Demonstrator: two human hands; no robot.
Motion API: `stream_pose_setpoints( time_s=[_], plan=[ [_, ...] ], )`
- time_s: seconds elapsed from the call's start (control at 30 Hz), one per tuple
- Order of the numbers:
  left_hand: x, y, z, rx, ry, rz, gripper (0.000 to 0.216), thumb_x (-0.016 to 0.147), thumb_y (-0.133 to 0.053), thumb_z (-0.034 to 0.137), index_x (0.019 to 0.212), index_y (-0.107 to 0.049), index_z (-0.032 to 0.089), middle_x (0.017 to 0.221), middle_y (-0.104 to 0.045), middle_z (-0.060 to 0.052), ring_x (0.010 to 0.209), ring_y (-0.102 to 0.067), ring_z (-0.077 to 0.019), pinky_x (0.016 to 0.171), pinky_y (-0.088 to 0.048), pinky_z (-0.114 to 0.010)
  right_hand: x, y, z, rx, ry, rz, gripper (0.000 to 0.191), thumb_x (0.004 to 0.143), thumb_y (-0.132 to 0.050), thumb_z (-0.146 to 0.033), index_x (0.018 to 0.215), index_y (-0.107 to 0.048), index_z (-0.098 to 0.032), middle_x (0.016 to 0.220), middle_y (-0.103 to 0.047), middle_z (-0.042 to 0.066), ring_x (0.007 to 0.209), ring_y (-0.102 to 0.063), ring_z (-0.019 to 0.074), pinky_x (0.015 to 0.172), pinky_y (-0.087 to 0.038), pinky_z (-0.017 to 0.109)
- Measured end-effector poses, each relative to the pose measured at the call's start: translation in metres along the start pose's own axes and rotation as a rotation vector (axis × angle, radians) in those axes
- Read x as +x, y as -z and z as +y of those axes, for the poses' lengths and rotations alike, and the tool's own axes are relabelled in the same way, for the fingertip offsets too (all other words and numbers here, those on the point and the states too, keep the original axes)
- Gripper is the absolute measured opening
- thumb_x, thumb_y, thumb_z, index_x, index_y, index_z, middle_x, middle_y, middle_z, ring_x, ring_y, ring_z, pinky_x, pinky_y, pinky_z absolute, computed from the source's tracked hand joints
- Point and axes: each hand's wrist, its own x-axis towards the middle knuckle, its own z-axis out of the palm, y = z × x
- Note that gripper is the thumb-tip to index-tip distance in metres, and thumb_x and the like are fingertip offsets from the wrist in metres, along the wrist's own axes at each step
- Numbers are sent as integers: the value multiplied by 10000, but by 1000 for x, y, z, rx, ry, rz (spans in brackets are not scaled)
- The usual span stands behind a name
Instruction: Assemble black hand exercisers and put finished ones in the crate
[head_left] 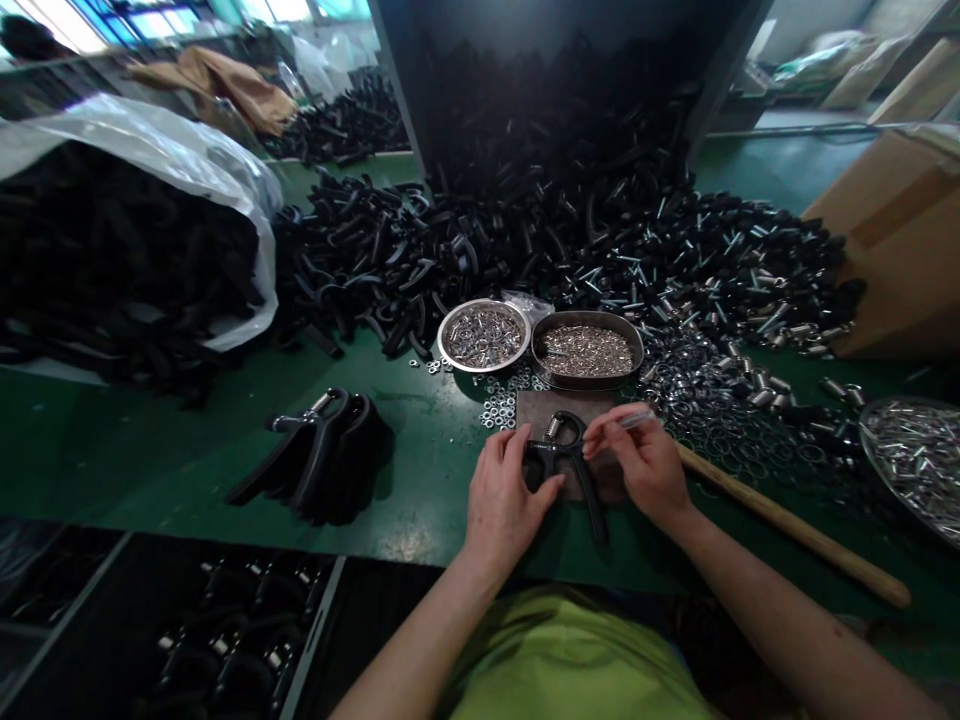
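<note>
Blk handle (591, 497), silv spring (553, 428), grn tabletop (427, 450), brn carton (900, 235).

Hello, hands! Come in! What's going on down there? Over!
Left hand: on black spring grip. Right hand: beside it, holding thin pale thing. Wooden stick close to right hand.

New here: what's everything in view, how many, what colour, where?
Spring hand grip: one, black, front centre.
Slim object: one, pale, front centre.
Assembled hand grips: several, black, left.
Metal bowls: two, silver, centre, far right.
Oval tin: one, dark, beside central bowl.
Nuts or washers: many, silver, before bowl.
Rings, springs: many, silver, right.
Handle pieces: many, black, heaped behind.
Plastic bag: one, whitish, left.
Cardboard box: one, brown, right.
Wooden rod: one, tan, right.
Bin: one, dark, back.
Plate: one, brown, under grip.
Table: one, green, underneath.
Crated hand grips: several, black, lower left.
Shirt: one, green, bottom centre.
Left hand: one, on grip.
Right hand: one, holding slim object.
</note>
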Motion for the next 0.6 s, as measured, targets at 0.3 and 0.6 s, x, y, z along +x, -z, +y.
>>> stream_pose_setpoints(
  time_s=[0.3,0.6],
  plan=[
    [0,-3,-1,-24,10,12,511,696,-709,270,1150,-489,192,1059,-539,-77,1007,-533,-228,882,-468,-374,4,-9,-1,-278,66,-50,188,865,-508,-402,831,-498,-217,678,-628,0,584,-620,139,587,-492,274],
    [4,-5,-1,39,-25,14,381,707,-701,317,1023,-530,190,997,-550,-60,959,-527,-220,842,-463,-353,52,-11,-45,-214,37,-35,279,913,-388,-473,808,-456,-223,518,-503,-60,412,-447,85,439,-357,223]
  ],
)
